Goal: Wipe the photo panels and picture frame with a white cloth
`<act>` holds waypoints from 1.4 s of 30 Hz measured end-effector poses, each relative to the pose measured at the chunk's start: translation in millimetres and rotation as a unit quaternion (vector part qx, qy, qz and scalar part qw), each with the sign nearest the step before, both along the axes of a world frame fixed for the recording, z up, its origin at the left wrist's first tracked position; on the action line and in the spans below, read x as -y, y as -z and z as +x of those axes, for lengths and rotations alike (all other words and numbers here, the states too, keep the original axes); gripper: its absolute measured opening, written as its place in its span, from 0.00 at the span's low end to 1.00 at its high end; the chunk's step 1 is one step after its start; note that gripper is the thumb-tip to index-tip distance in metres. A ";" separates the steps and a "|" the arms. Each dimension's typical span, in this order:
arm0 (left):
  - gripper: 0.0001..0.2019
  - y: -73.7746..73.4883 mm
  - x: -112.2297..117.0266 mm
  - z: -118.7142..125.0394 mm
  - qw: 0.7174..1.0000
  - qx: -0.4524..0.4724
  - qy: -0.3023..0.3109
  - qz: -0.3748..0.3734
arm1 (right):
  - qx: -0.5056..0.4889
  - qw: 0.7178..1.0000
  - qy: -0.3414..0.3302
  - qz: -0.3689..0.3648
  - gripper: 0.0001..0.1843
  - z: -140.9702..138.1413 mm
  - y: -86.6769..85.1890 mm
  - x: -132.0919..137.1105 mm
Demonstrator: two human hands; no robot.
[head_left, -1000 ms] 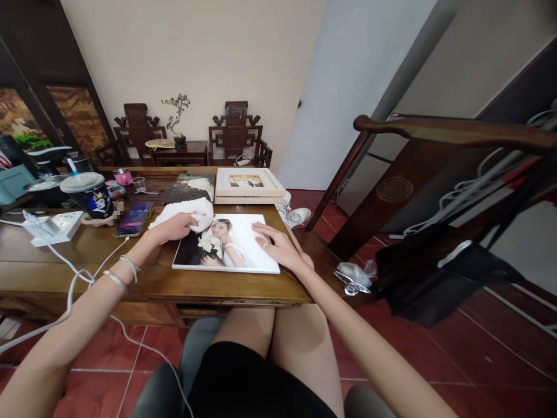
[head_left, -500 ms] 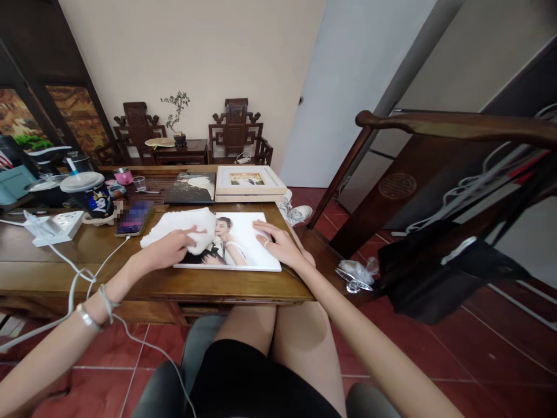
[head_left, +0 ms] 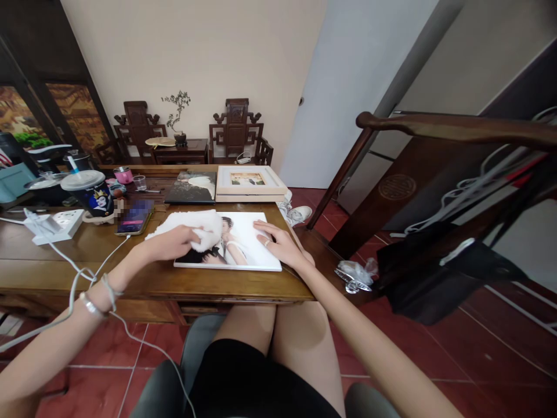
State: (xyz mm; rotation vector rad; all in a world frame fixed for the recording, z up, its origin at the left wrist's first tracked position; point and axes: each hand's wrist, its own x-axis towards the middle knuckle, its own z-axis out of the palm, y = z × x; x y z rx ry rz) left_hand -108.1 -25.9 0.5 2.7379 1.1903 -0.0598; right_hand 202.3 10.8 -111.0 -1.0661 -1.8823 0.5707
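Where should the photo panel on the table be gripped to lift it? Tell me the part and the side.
Probably its near right corner, from the right. The photo panel lies thin and flat on the table, so a grip must get under an edge; the white cloth and left hand cover its left part, and the right hand rests flat by its right edge.

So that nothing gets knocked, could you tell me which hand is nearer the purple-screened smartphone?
Left. The left hand, gripping a white cloth, is just right of the purple-screened smartphone; the right hand rests farther right, on the large white-bordered photo print.
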 end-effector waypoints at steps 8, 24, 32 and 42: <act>0.14 12.6 -92.6 6.4 0.997 0.030 -0.053 0.038 | -0.003 1.000 0.001 0.008 0.18 0.5 3.8 -1.0; 0.21 3.6 71.5 15.9 0.999 -0.034 -0.026 -0.004 | -0.005 1.000 0.003 0.009 0.18 -0.3 3.9 -1.8; 0.22 -1.6 72.8 19.6 0.999 -0.025 -0.014 -0.022 | 0.003 1.000 0.001 0.010 0.18 -0.4 3.5 -2.4; 0.15 1.0 -50.5 49.4 0.999 -0.018 -0.035 0.030 | 0.009 1.000 0.002 0.010 0.19 1.0 4.9 -1.6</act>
